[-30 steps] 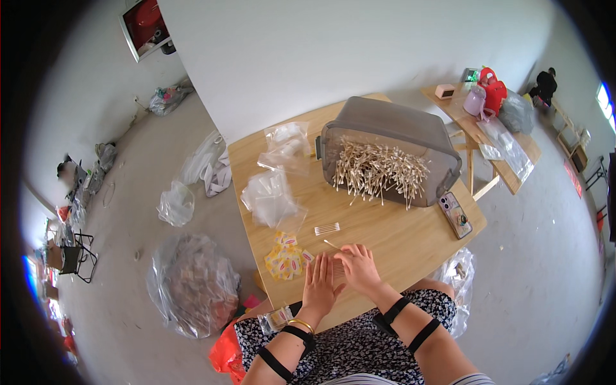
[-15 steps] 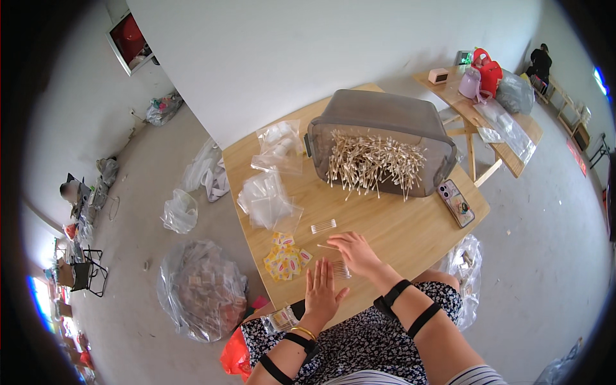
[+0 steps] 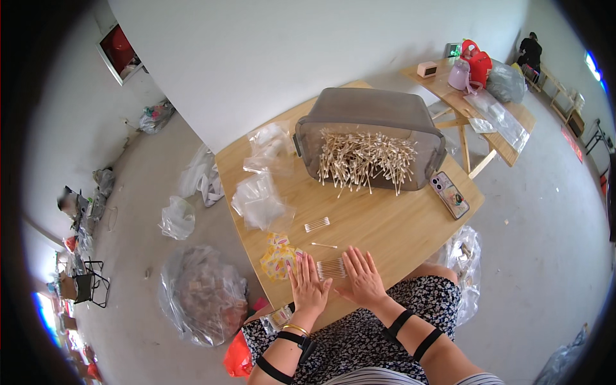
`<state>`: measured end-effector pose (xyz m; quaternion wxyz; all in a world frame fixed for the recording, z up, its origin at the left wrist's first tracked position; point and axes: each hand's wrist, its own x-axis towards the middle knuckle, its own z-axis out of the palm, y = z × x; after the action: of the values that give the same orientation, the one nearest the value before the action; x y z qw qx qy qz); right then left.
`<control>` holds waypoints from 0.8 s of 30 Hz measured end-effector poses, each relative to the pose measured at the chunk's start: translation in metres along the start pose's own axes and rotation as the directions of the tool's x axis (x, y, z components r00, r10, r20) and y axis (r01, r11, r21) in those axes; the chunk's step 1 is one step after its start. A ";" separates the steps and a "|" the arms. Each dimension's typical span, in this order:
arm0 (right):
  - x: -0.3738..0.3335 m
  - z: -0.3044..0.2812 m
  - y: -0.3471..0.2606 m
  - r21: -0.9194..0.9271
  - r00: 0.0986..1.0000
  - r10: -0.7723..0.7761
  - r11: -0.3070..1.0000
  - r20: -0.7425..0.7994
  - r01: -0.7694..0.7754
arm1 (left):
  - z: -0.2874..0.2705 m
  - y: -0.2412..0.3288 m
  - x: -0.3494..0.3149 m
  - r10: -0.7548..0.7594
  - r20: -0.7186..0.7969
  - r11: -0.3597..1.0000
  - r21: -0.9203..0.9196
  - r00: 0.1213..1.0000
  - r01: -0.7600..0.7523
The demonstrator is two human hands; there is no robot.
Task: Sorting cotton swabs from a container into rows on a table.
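Observation:
My left hand (image 3: 309, 287) lies flat at the left end of a row of cotton swabs (image 3: 332, 268), fingers stretched out. At the row's right end, my right hand (image 3: 363, 281) is likewise open, its fingertips by the swab tips. The swabs lie side by side between both hands on the wooden table (image 3: 385, 239). Just beyond the row lies a single cotton swab (image 3: 325, 245), touched by neither hand. Farther back is a small group of swabs (image 3: 317, 224). Small yellow and white printed cards (image 3: 278, 260) are piled left of my left hand, partly covered by its fingers.
A grey plastic bin (image 3: 369, 109) lies on its side, with many loose swabs (image 3: 366, 157) at its mouth. Clear plastic bags (image 3: 260, 202) are stacked at the table's left. A phone (image 3: 450, 195) rests near the right edge. Full bags (image 3: 202, 292) stand on the floor.
My right hand has let go of a cotton swab, now lying on the table, and come back to the row's right end. My left hand has shifted slightly left.

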<state>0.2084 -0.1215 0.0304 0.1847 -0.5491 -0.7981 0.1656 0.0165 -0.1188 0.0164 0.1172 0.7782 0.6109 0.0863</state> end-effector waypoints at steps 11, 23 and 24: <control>0.008 0.040 -0.018 -0.232 1.000 -0.012 0.973 0.004 0.012 | 0.012 -0.003 -0.002 -0.013 0.027 1.000 0.019 1.000 0.013; 0.009 0.039 -0.023 -0.290 1.000 -0.017 0.957 0.007 0.019 | -0.007 -0.002 -0.005 -0.040 0.097 0.999 0.030 0.995 0.038; 0.009 0.040 -0.024 -0.290 1.000 -0.024 0.957 0.009 0.025 | -0.011 -0.002 -0.009 -0.072 0.101 0.997 -0.015 0.992 0.074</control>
<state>0.1671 -0.1237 0.0074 0.1021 -0.5599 -0.8210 0.0457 0.0092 -0.1265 0.0260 0.1581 0.7575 0.6315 0.0487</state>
